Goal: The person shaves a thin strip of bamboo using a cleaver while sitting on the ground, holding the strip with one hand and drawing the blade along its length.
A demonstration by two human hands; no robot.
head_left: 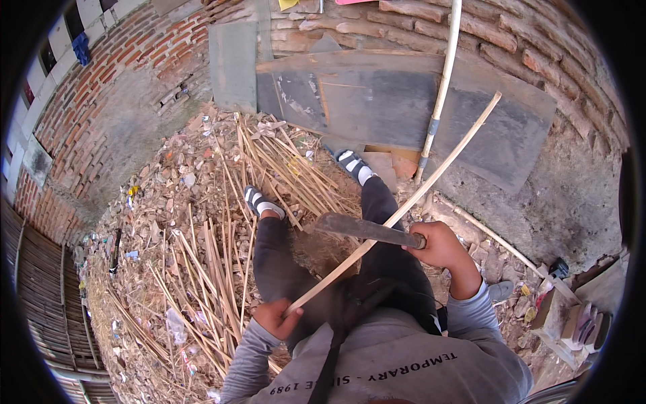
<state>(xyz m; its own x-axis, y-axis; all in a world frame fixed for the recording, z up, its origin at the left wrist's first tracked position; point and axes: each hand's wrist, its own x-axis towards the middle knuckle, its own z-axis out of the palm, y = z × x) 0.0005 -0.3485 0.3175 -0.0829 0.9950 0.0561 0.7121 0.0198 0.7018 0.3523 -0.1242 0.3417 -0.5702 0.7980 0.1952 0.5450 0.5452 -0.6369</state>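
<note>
A long, pale split-bamboo strip [326,281] slants across my lap, its far end up toward the right by the wall. My left hand [277,319] is closed round the strip's near end. In my right hand [441,249] is a machete [346,227], gripped by its handle. The dark, worn blade points left and crosses the strip around its middle, between my knees. From this view I cannot tell whether its edge touches the strip. My right fingers also lie close to the strip, behind the handle.
Loose bamboo strips [212,269] lie on the rubble to my left, with another bundle [289,165] beyond my feet. A dark board [390,101] leans on the brick wall [350,27]. A whitish pole [443,87] stands before it. Wooden pieces [579,323] sit at right.
</note>
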